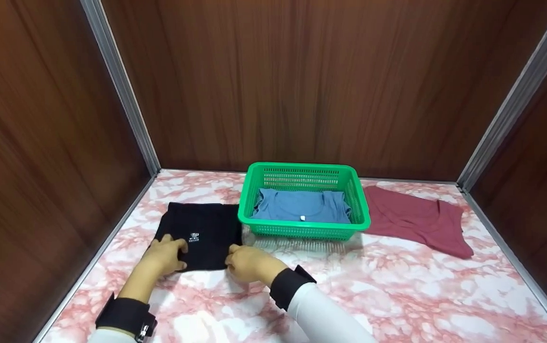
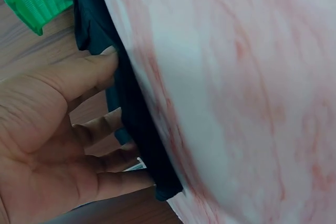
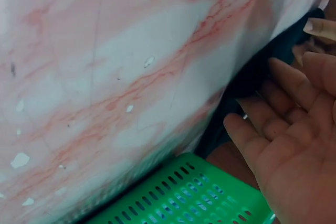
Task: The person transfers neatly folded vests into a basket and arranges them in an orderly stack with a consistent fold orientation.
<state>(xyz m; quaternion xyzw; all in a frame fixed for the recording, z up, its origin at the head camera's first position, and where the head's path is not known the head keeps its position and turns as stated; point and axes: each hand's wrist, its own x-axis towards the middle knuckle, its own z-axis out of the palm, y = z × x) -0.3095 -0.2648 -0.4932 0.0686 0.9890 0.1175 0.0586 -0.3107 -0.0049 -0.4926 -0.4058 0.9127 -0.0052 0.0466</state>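
Note:
A folded black garment [image 1: 211, 219] with a small white print lies flat on the table at the left. My left hand [image 1: 161, 256] rests on its near left side, fingers spread over the cloth. In the left wrist view, the thumb and fingertips of that hand [image 2: 58, 129] touch the dark cloth [image 2: 134, 114]. At the near right corner is my right hand [image 1: 249, 263]. The right wrist view shows this hand [image 3: 299, 145] with its fingers loosely extended against the dark cloth [image 3: 247, 80]; some fingertips are hidden.
A green basket [image 1: 302, 231] stands just right of the black garment, holding a folded blue garment [image 1: 297, 205]. Farther right, a dusty red garment [image 1: 411, 214] lies on the marbled table [image 1: 425, 295]. Wood-grain panels [image 1: 273, 85] enclose the back and sides.

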